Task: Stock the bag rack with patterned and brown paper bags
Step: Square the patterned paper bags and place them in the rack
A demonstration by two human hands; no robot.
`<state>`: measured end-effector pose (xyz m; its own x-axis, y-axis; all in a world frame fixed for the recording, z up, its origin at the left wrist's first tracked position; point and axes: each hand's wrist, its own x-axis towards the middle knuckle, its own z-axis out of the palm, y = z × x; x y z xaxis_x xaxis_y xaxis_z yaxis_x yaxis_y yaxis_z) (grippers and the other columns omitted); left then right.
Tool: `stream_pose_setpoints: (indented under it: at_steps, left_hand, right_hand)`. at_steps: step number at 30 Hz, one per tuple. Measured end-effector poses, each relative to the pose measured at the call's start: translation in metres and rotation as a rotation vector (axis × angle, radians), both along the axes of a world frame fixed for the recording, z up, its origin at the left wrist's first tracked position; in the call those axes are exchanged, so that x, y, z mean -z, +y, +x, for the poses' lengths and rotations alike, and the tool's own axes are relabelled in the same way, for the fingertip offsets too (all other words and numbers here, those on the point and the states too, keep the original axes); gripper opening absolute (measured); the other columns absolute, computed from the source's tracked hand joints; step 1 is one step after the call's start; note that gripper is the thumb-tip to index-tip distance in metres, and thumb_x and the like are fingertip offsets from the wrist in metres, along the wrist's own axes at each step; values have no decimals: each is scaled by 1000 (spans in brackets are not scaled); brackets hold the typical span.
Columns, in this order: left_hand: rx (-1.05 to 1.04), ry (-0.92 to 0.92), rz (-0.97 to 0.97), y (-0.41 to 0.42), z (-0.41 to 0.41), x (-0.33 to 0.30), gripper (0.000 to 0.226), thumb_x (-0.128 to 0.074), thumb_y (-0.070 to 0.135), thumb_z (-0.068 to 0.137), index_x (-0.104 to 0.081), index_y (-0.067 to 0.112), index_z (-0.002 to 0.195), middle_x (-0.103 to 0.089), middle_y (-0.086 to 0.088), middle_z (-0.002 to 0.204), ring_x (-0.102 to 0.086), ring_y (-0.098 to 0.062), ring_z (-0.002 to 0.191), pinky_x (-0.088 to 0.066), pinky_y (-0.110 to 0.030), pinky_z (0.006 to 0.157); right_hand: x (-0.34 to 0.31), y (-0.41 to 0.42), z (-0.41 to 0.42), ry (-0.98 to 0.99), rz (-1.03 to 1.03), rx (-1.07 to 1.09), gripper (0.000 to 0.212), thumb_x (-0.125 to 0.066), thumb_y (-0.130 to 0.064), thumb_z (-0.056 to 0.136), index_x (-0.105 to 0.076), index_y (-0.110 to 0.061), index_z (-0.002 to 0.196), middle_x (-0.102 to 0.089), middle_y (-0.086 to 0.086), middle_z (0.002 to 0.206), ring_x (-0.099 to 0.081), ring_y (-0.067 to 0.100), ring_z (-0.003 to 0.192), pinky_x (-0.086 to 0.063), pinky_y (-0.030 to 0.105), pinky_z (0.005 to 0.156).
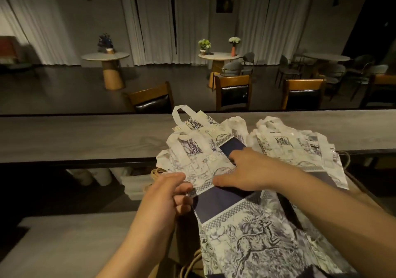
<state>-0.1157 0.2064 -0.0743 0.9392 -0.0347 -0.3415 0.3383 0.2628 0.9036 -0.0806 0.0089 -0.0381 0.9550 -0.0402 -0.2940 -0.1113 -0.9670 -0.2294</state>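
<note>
A fanned pile of flat patterned paper bags point(199, 149), white with dark blue drawings and white handles, lies over the edge of a grey counter point(85, 136). My left hand point(169, 194) pinches the near corner of that pile. My right hand point(250, 170) lies flat on it with fingers spread, holding nothing. A second patterned pile point(295, 142) is on the right. A larger patterned bag point(252, 241) with an animal print lies closest to me. Brown paper bags with twine handles point(188, 262) show below, mostly hidden. No rack is visible.
White containers point(137, 183) sit on a shelf under the counter. A pale lower worktop point(64, 241) lies at the near left. Beyond the counter stand wooden chairs point(233, 91) and round tables point(107, 59) with flower vases before white curtains.
</note>
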Motion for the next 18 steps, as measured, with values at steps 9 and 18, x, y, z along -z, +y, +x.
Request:
stream_pose_setpoints:
  at_steps: [9,18]
  left_hand:
    - [-158,-15,-115,-3,4,10,18,-67,14,97,-65,11,114,-72,-13,98,-66,-22,82,-51,-31,69]
    - [115,-62,-32,4,8,-17,21,-56,18,104,-75,13,112,-80,-9,102,-77,-25,96,-59,-32,74]
  right_hand:
    - [11,-2,14,-3,611,267,40,-90,-24,81,-70,-15,114,-77,6,108,-73,28,100,-61,48,91]
    - [6,5,18,-114,1176,403,30,-77,-8,92,-69,-11,121,-81,11,101,-78,30,91,-62,39,70]
